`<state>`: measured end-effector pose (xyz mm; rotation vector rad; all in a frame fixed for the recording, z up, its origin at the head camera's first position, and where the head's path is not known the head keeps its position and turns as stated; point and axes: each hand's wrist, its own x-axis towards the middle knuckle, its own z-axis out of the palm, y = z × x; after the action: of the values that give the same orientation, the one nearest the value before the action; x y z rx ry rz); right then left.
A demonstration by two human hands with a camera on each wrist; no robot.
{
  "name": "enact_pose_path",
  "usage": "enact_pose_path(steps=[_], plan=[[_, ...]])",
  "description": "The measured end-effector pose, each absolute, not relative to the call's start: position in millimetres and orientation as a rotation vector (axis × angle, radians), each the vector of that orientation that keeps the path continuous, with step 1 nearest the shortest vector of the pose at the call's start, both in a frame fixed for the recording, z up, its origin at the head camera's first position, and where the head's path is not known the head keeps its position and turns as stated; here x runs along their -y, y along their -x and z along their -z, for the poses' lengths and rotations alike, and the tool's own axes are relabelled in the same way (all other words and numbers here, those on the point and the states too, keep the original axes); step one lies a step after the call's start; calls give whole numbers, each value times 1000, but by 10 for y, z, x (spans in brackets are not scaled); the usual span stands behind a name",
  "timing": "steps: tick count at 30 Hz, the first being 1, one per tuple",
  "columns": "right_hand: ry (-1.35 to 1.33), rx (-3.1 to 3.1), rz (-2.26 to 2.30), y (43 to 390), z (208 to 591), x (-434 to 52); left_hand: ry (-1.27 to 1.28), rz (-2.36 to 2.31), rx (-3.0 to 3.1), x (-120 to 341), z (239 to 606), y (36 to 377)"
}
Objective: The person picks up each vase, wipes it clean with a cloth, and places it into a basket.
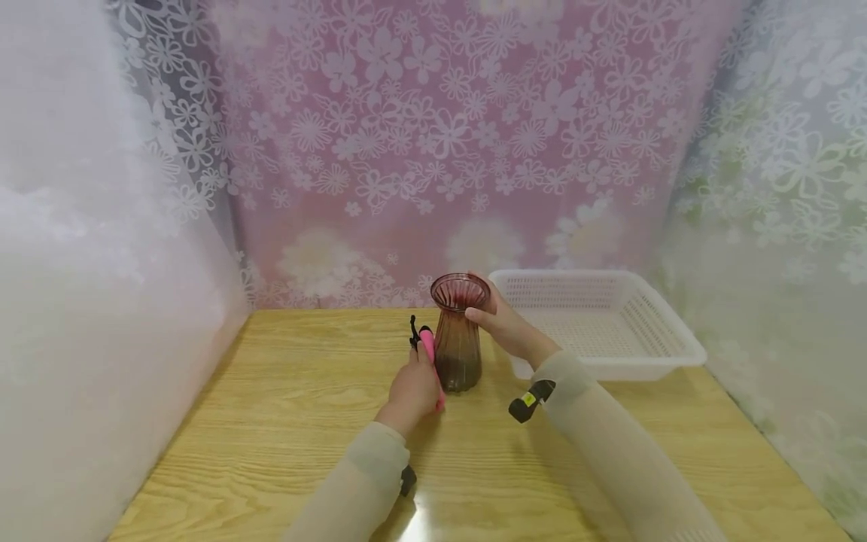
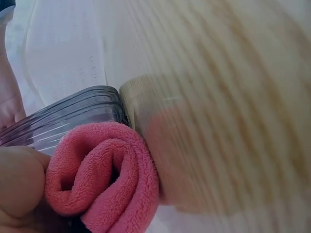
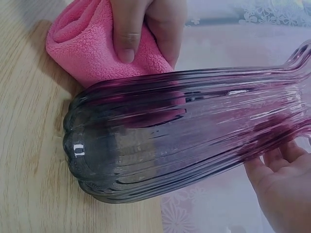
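A ribbed, purple-tinted glass vase [image 1: 457, 335] stands upright on the wooden table [image 1: 284, 421]. My right hand [image 1: 504, 324] grips it near the neck; its fingers [image 3: 279, 177] show behind the glass [image 3: 184, 141] in the right wrist view. My left hand [image 1: 413, 388] holds a folded pink cloth [image 1: 430, 354] and presses it against the vase's left side. The cloth [image 3: 92, 43] is pinched under my left fingers [image 3: 131, 29]. In the left wrist view the cloth [image 2: 104, 174] lies against the vase's base [image 2: 73, 116].
A white perforated plastic basket [image 1: 603, 324] sits on the table just right of the vase, behind my right arm. Floral curtains close in the back and both sides. Bare wood lies left of and in front of the vase.
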<state>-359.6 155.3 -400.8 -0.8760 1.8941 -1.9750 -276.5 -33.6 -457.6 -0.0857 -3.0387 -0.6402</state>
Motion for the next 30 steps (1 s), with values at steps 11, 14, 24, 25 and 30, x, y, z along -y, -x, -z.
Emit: enact_pose_path(steps=[11,14,24,25,30], plan=[[893,-1917,1944,3612,4039,-1567,87,664,3050,378,4616,2769],[885,-1923,1946,3607,4027,-1584,123,687,3028,387,4636,2780],[890,-1922,1947,3602,4031,-1603,106,1008,3004,544,4584,2798],[884,-1921,1947,3603,4033,-1603,114,979,3008,558,4582,2798],[900,-1920,1939,3601,4025,-1590,150,907,2995,625,4574,2794]])
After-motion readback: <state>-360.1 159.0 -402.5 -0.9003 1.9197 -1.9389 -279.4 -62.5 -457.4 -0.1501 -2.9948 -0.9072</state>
